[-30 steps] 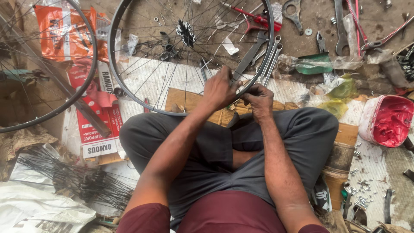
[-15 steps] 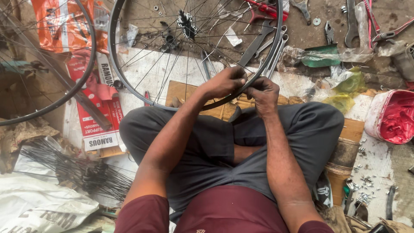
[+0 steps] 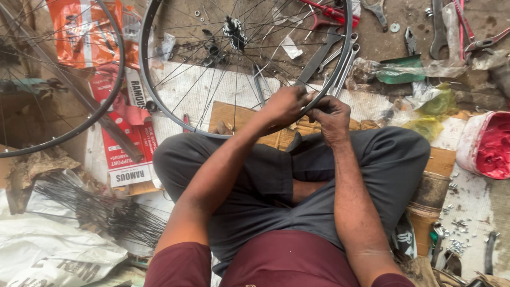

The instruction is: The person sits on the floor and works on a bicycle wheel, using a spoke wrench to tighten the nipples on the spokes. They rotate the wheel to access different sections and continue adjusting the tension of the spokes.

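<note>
A spoked bicycle wheel rim point(image 3: 159, 106) with a dark hub point(image 3: 234, 29) stands on the floor in front of my crossed legs in grey trousers. My left hand point(image 3: 284, 105) grips the near part of the rim at its lower right. Right beside it, my right hand point(image 3: 330, 116) closes its fingers on the same stretch of rim, where a spoke meets it. The two hands touch. What the fingertips pinch is too small to tell.
A second wheel point(image 3: 114, 69) lies at the left over red and orange packaging point(image 3: 79, 32). A bundle of loose spokes point(image 3: 101, 210) sits at lower left. Spanners point(image 3: 329, 53), pliers and washers litter the far floor. A red-filled tub point(image 3: 491, 143) stands at right, with small nuts point(image 3: 457, 244) nearby.
The view has shifted slightly, so the wheel sits higher and further right in frame. Both hands stay together on the same part of the rim.
</note>
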